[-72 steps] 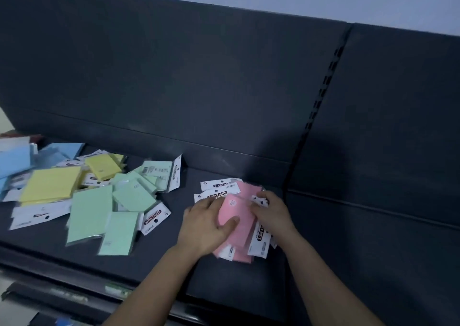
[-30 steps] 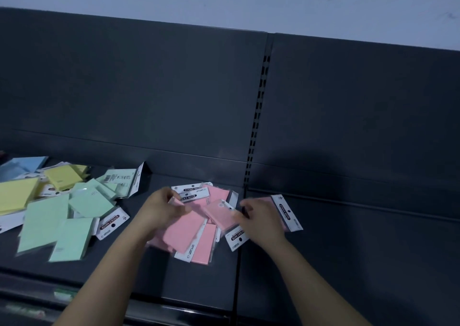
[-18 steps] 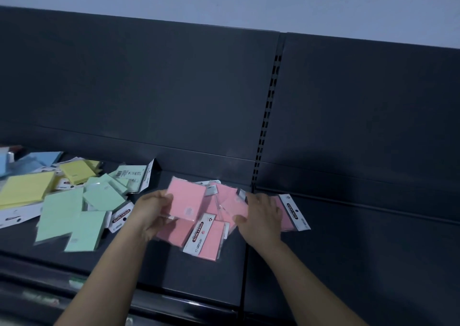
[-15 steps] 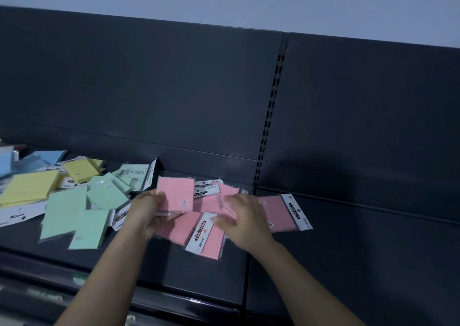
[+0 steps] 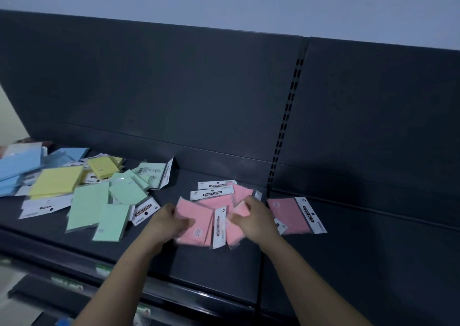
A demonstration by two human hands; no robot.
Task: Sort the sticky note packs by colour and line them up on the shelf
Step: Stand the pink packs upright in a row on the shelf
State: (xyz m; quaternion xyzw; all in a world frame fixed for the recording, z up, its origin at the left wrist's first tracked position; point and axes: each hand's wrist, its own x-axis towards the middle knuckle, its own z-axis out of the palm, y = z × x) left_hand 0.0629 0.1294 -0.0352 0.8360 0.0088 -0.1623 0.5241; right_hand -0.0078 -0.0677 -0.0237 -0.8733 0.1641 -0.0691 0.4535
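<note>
The fingers [image 5: 180, 222] of the left hand [image 5: 166, 223] curl round the left edge of a pink pack [image 5: 196, 222], thumb on top, and lift its near end off the shelf [image 5: 211, 271]. That pack's long axis runs from far left to near right, though blur hides its header. The right hand [image 5: 257, 220] pinches another pink pack [image 5: 242, 210] between thumb and bent fingers, just beside the first. Both hands work in the pink pile [image 5: 224, 199], which sits at the seam between two shelf boards. At the back of the pile, two packs lie with their white "STICKY NOTE" headers at the far end. One lone pink pack [image 5: 290, 215] lies flat right of the right hand, long axis left to right, white header at its right end.

The shelf is dark grey metal with a dark back panel [image 5: 174, 89], a slotted upright [image 5: 286, 116] and a pale wall [image 5: 224, 0] above.

To the left, well apart from the pink pile, lie loose green packs [image 5: 87, 208], then yellow packs [image 5: 57, 181], then blue packs [image 5: 20, 164] at the edge of view, overlapping and pointing all ways
</note>
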